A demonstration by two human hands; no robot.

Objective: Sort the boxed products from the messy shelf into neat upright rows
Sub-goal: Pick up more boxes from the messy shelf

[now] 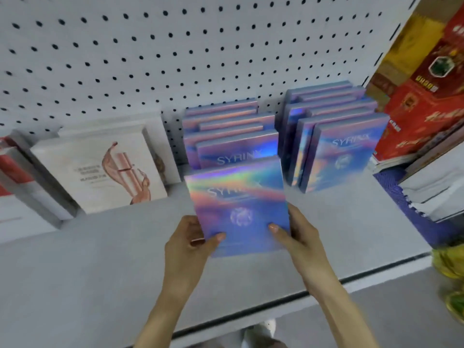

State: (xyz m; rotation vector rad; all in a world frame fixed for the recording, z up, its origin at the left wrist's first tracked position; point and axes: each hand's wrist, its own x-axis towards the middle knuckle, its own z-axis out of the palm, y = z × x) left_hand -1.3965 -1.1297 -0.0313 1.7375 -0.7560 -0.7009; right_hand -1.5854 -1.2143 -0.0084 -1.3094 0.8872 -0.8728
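Observation:
A holographic blue-purple SYRINX box (238,204) stands upright near the middle of the grey shelf (100,259). My left hand (190,244) grips its lower left edge, thumb on the front face. My right hand (296,232) grips its lower right edge the same way. Directly behind it stands a row of several matching boxes (231,136) reaching back to the pegboard. A second row of the same boxes (336,136) stands to the right.
White boxes with a rose-gold print (100,169) lean at the left beside red-and-white boxes (15,169). Red and gold cartons (426,96) fill the right side, with white and blue boxes (431,194) below them. Yellow-green items (452,267) sit at the right edge.

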